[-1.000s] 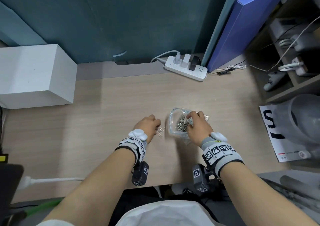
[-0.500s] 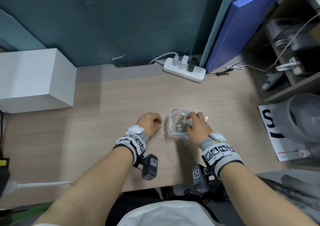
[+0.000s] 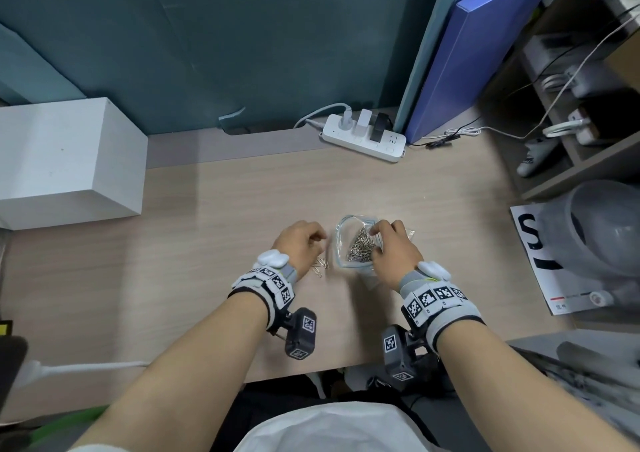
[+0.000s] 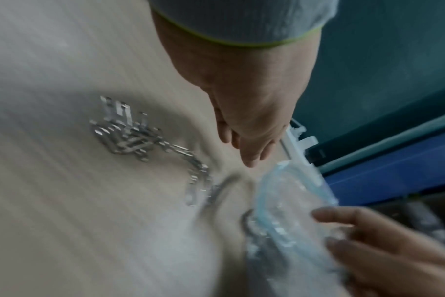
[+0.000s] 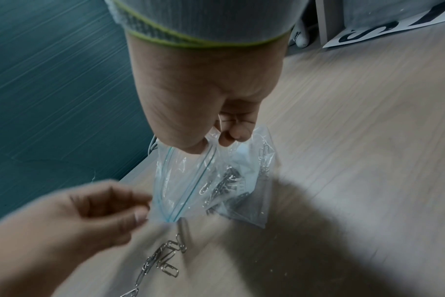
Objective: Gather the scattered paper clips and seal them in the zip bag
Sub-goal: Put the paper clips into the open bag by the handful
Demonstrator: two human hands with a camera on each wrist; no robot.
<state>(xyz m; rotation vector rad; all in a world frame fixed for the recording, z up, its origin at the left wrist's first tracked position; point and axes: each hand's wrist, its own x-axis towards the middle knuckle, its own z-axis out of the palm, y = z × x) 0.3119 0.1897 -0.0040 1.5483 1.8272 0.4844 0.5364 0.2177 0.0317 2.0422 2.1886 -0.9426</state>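
Left hand (image 3: pixel 300 243) lifts, loosely curled, empty, nearest loose clips (image 3: pixel 321 267); right hand (image 3: pixel 393 252) pinches the bag (image 3: pixel 346 243) mouth open alongside.

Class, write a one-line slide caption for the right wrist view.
Right hand pinches the open zip bag holding paper clips; loose clips lie on the desk.

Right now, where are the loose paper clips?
In the head view, the loose paper clips lie on the desk between the left hand and the zip bag.
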